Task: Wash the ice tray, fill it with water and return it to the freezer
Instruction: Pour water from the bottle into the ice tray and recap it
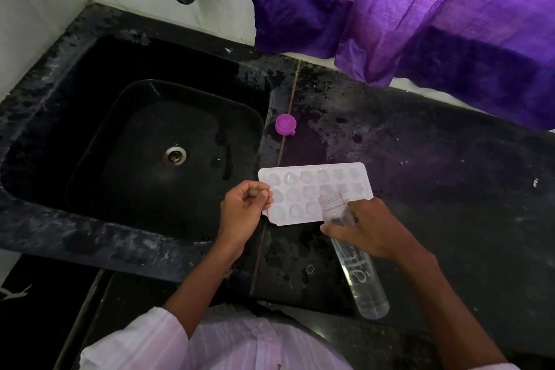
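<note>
Spill risk: I see my right hand [365, 230], grip closed around the clear plastic bottle [356, 261], tipped over the white moulded ice tray [315, 192]; overshoot floods the counter [435, 189].
Tray slip: left hand [243, 207] pinches its edge loosely.

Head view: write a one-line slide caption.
Right hand tips an uncapped clear bottle over a white ice tray beside the black sink; left hand steadies the tray's edge.

One ice tray [315, 192] — eighteen moulds, one bottle [357, 267], one purple cap [285, 125]
</note>
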Motion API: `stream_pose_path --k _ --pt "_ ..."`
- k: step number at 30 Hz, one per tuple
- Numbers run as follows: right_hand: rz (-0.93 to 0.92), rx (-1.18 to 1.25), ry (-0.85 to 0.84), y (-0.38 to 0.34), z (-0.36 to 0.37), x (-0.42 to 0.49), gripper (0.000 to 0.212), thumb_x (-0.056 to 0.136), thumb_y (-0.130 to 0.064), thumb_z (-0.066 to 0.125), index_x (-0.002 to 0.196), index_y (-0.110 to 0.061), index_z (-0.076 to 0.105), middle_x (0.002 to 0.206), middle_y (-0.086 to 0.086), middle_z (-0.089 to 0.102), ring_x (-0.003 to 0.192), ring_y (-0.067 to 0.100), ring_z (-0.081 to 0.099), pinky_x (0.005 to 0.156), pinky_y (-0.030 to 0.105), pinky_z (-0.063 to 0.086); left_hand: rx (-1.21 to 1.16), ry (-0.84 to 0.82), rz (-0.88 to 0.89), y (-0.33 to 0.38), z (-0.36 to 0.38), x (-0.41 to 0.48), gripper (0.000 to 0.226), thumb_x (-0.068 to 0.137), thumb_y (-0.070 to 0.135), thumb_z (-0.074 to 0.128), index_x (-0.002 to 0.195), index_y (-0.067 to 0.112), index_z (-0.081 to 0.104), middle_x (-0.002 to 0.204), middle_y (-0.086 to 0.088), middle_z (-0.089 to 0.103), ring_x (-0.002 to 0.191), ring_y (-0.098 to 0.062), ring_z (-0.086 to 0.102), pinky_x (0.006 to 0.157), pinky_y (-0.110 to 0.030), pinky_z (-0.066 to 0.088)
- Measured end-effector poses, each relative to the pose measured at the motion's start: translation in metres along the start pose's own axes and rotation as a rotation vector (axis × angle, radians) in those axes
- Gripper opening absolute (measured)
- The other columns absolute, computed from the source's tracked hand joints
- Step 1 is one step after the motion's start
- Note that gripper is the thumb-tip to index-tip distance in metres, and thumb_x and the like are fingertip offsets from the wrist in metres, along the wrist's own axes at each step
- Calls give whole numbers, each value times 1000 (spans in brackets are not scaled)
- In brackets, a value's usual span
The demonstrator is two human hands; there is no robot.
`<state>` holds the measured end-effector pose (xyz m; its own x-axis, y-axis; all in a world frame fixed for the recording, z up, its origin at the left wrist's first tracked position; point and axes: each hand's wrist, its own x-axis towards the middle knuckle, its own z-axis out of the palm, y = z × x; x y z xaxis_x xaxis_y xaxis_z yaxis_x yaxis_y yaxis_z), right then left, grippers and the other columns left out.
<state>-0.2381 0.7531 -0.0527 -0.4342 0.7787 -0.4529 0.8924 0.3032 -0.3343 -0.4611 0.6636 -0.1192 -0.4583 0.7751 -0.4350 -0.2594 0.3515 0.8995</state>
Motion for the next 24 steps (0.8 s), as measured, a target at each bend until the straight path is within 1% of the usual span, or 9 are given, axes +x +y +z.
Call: stream_pose_path --k 2,6,11,13,16,21,24 --pt "5 8 2 1 2 0 66 62 -78 57 77 -14 65 74 -1 68 65 16 66 64 40 60 2 0 0 0 0 0 11 97 -1 61 99 2 71 89 -11 75 77 -7 72 73 -17 58" --pt "-28 4 13 3 7 -1 73 60 -82 52 81 -14 68 78 -1 68 69 13 66 65 38 60 0 -1 -3 0 0 0 11 97 -1 61 99 3 71 88 -10 75 78 -9 72 73 -17 58" --pt "-25 27 1 9 14 -4 79 59 -88 52 89 -17 69 87 -3 69 76 11 67 68 36 61 12 -2 -3 0 1 1 13 97 0 61 96 8 71 88 -9 76 80 -10 73 74 -18 58" --pt "-19 24 -6 11 15 -7 77 59 -88 52 86 -18 68 85 -4 69 74 11 66 66 35 61 14 -3 -3 0 1 1 13 97 1 61 96 8 71 88 -9 75 80 -10 73 74 -18 57" --pt "-22 23 -19 11 15 -10 77 62 -85 51 83 -14 69 79 -2 70 69 13 68 64 37 60 15 -3 -3 0 1 1 13 97 1 61 97 8 71 88 -8 75 80 -9 73 74 -18 57" --pt "-12 14 -19 12 16 -16 75 63 -84 51 83 -14 69 76 -1 70 67 12 67 64 37 60 19 -3 -1 0 2 1 11 97 0 61 101 4 71 90 -10 75 78 -6 72 72 -16 57" --pt "-18 16 -18 11 14 -19 69 66 -78 54 77 -12 69 71 2 70 64 14 67 64 36 59 21 -1 0 1 2 1 11 97 0 61 102 3 71 90 -10 75 78 -6 72 72 -16 57"
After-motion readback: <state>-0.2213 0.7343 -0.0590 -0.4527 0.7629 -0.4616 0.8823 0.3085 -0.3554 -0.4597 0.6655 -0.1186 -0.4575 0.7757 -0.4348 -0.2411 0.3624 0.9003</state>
